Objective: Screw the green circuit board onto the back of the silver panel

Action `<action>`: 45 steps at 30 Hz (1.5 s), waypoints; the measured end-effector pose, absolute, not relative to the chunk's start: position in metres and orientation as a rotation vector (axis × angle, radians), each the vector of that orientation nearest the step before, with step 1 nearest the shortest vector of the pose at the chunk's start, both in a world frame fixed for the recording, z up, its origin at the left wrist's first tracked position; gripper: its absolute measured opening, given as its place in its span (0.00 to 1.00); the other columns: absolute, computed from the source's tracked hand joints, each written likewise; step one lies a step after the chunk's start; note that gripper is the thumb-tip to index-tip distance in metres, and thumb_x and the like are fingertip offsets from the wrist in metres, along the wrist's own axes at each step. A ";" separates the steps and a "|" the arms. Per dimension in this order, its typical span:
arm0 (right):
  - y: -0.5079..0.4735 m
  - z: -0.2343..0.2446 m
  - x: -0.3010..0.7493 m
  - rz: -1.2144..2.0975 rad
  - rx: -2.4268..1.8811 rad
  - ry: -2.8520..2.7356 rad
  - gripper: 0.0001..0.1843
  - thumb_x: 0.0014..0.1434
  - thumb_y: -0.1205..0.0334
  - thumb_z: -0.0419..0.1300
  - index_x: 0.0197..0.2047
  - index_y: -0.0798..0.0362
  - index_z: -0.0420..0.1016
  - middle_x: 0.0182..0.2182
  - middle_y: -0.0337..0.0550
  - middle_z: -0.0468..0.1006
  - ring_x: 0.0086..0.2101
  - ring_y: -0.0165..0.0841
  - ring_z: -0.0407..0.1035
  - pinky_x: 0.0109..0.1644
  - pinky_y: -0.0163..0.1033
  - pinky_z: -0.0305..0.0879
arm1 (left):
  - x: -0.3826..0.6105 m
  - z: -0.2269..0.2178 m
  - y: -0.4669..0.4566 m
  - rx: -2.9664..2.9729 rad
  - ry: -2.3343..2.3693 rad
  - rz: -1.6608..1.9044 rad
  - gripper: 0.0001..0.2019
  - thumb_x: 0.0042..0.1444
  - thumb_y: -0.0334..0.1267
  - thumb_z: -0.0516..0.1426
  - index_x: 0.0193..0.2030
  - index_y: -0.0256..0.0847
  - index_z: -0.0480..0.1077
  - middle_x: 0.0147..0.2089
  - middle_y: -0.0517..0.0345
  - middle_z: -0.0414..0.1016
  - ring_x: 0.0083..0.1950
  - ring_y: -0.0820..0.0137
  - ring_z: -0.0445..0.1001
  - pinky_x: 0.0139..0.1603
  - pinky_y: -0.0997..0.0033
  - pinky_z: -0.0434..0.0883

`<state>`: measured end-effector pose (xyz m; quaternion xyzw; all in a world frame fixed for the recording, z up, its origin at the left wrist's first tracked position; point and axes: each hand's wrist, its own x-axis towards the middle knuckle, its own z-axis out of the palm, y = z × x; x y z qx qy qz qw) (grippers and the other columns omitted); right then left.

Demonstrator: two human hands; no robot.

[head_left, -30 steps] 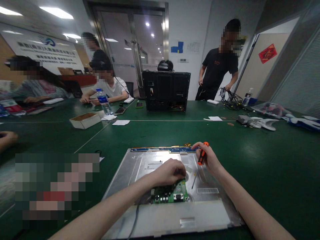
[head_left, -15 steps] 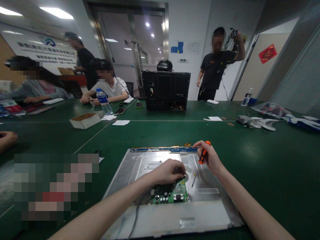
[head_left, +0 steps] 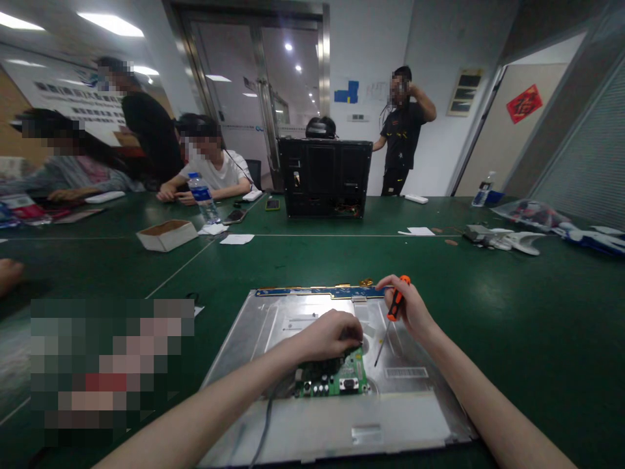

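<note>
A bare metal display panel (head_left: 415, 407) lies flat on the green table in front of me, with a narrow blue circuit strip (head_left: 312, 293) along its far edge. On its middle sits a green circuit board (head_left: 336, 381) bearing connectors and capacitors. My left hand (head_left: 336, 333) is closed at the board's far right corner; whatever its curled fingertips pinch is hidden. My right hand (head_left: 407, 306) grips an orange and black screwdriver (head_left: 396, 305) by the handle. The screwdriver's tip points down over the panel, right of the board. A grey cable (head_left: 266, 423) runs off the panel's near side.
A black monitor housing (head_left: 325, 179) stands across the table. An open box (head_left: 166, 236), a water bottle (head_left: 202, 195) and phones lie back left. Stand parts (head_left: 502, 239) and a plastic bag (head_left: 530, 213) are at the right. Several people sit or stand around the far side.
My hands and the screwdriver look almost unmoved. At the back, the standing person on the right has moved left toward the monitor housing, and the one at the left has leaned further left.
</note>
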<state>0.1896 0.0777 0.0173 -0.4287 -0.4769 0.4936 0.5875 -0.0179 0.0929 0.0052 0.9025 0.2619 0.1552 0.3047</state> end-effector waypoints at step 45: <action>0.077 0.020 0.188 1.138 -1.025 -1.140 0.28 0.51 0.33 0.60 0.28 0.53 0.76 0.10 0.29 0.57 0.11 0.24 0.52 0.14 0.30 0.43 | -0.016 0.005 0.090 2.670 0.707 0.418 0.06 0.59 0.27 0.57 0.35 0.38 0.76 0.33 0.55 0.78 0.36 0.65 0.75 0.41 0.70 0.66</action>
